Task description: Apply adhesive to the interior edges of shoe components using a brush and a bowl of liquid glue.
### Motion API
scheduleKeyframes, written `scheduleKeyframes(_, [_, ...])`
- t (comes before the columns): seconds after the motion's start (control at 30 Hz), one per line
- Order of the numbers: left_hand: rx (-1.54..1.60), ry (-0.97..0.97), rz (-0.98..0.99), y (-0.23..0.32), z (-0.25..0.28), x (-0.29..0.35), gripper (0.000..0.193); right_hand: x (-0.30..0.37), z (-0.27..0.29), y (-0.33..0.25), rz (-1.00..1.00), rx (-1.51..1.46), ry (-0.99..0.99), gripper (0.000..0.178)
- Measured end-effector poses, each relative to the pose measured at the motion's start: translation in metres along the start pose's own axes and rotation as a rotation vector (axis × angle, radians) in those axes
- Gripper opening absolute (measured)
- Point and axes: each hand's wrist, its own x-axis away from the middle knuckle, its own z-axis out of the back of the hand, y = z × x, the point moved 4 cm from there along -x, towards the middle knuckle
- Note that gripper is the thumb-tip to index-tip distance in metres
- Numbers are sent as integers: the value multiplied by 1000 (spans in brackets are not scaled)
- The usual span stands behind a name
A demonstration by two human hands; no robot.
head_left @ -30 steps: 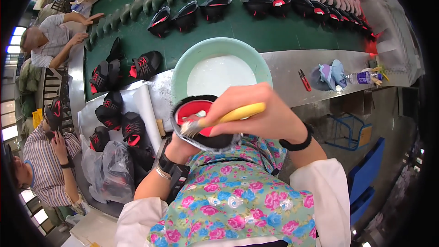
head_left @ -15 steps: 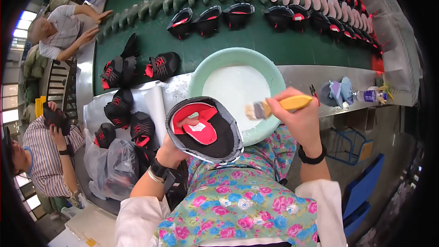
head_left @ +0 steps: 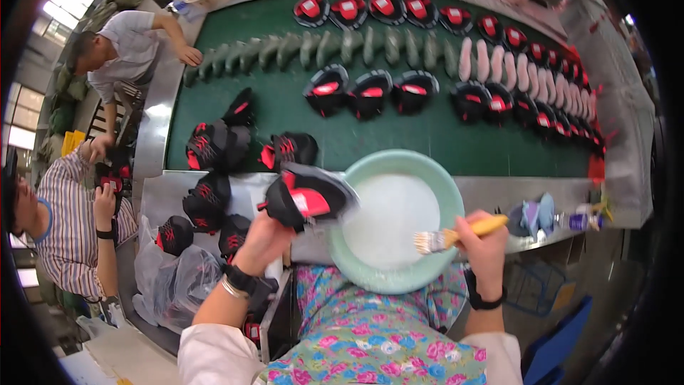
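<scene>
1. A green apron (head_left: pixel 385 346), patterned with pink and blue flowers, is being worn.
2. Loose white sleeves (head_left: pixel 216 353) are being worn.
3. Black bands (head_left: pixel 486 302) are being worn at both wrists.
4. Pale bangles (head_left: pixel 233 289) are being worn beside the left band.

Basin (head_left: pixel 399 281) right of shoe upper (head_left: pixel 310 201), left of bottle (head_left: pixel 574 222)

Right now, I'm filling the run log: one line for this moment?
left hand: holding shoe upper | right hand: holding brush, bristles over basin | basin: white liquid inside | green table: rows of shoe parts
</scene>
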Motion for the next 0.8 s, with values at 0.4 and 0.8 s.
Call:
scheduleKeyframes(0.4, [-555,455,-359,62,110,-224,62,-36,-8,-1,-83,-39,82,17])
scheduleKeyframes(0.8, [-1724,148,-647,72,83,-135,81,-27,-55,-33,141,-131,-222,16])
